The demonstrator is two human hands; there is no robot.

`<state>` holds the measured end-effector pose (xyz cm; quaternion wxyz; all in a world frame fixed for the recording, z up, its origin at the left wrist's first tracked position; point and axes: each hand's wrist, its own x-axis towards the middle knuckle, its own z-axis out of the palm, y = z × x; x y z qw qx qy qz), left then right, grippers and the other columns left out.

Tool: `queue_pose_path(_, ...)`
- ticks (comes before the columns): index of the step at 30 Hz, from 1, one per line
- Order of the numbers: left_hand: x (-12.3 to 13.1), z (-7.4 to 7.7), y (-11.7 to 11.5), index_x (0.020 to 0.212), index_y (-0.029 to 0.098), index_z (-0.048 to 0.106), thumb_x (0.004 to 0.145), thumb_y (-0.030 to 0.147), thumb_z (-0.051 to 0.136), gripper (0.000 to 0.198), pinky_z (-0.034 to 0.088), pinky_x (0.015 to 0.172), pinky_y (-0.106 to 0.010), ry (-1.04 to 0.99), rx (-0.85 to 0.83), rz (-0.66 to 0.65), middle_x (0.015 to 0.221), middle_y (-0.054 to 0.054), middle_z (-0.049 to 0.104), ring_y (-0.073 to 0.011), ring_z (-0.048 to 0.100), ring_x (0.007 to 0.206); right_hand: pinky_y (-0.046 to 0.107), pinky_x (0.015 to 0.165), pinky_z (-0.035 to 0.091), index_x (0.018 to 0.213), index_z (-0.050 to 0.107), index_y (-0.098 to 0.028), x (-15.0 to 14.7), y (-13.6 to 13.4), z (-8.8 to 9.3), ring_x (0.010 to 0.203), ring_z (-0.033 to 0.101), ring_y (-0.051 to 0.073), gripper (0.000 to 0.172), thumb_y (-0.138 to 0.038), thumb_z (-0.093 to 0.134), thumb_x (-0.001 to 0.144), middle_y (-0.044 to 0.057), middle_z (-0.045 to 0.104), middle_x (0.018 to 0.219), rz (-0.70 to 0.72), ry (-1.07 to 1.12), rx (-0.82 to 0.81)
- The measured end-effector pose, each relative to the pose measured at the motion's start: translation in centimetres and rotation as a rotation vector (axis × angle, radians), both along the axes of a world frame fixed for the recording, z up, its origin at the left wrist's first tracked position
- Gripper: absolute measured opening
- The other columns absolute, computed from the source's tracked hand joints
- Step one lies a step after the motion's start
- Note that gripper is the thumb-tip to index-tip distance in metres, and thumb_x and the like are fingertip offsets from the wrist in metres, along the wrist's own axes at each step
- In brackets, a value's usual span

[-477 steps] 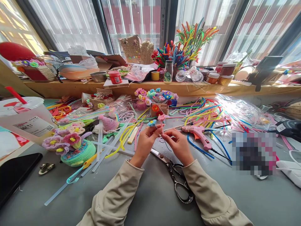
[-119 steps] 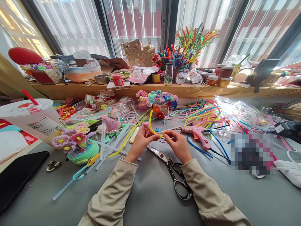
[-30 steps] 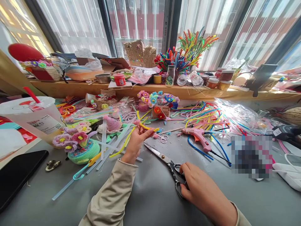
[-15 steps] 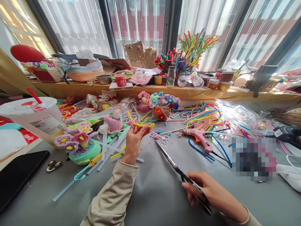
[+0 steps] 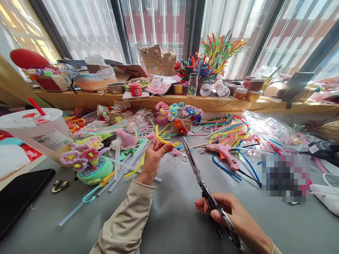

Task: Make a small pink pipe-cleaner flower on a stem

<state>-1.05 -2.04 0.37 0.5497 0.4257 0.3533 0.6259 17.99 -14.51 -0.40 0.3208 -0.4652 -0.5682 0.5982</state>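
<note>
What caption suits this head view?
Left hand pinches a yellow pipe cleaner; right hand raises scissors toward it.

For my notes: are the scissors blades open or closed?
Closed, it seems: the scissors in the right hand show one straight blade line, without gap.

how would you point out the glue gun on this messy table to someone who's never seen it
Start at the grey table and find the tangle of coloured pipe cleaners right of centre. At its near edge lies the glue gun: pink, pistol-shaped, the only thing there trailing a black cord.
</note>
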Motion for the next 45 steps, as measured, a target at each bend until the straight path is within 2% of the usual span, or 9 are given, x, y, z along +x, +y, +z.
queue_pose_path(16,0.4,0.2,-0.3,0.054,0.018,0.024,0.055,0.019,0.065,0.041,0.047,0.057,-0.026,0.119,-0.03,-0.098,0.056,0.004,0.054,-0.01,0.056,0.053,0.028,0.067,0.042,0.08,0.061,-0.01,-1.4,0.5,-0.4,0.078,0.056,0.022,0.044,-0.05,0.051,0.064,0.01,0.062,0.081,0.034,-0.066,0.048)
queue_pose_path(32,0.2,-0.4,-0.2,0.056,0.018,0.024,0.058,0.022,0.063,0.039,0.046,0.059,-0.026,0.194,-0.029,-0.195,0.058,0.005,0.052,-0.01,0.056,0.059,0.028,0.066,0.042,0.081,0.062,-0.011,-1.5,0.7,-0.7,0.078,0.055,0.021,0.042,-0.049,0.05,0.066,0.01,0.062,0.083,0.001,-0.023,0.017)
queue_pose_path(39,0.3,-0.2,-0.3,0.055,0.018,0.025,0.057,0.022,0.064,0.039,0.046,0.06,-0.026,0.213,-0.05,-0.211,0.057,0.005,0.051,-0.0102,0.057,0.058,0.028,0.068,0.042,0.079,0.06,-0.011,-1.5,0.7,-0.5,0.077,0.056,0.02,0.039,-0.046,0.051,0.067,0.01,0.062,0.082,0.003,0.023,-0.003)
queue_pose_path(42,0.3,-0.2,-0.3,0.055,0.018,0.024,0.056,0.022,0.065,0.04,0.046,0.059,-0.025,0.236,-0.067,-0.219,0.056,0.005,0.051,-0.0095,0.056,0.057,0.025,0.062,0.042,0.069,0.056,-0.01,-1.9,0.8,-0.6,0.069,0.056,0.016,0.035,-0.045,0.053,0.066,0.008,0.061,0.072,-0.023,0.06,-0.031)
queue_pose_path(45,0.3,-0.2,-0.3,0.055,0.018,0.024,0.053,0.021,0.066,0.042,0.046,0.056,-0.025,0.278,-0.107,-0.225,0.053,0.006,0.051,-0.0099,0.056,0.055,0.019,0.043,0.038,0.06,0.045,-0.013,-2.3,0.8,-0.8,0.043,0.049,0.008,0.035,-0.047,0.053,0.064,0.0,0.053,0.05,-0.015,0.112,-0.149)
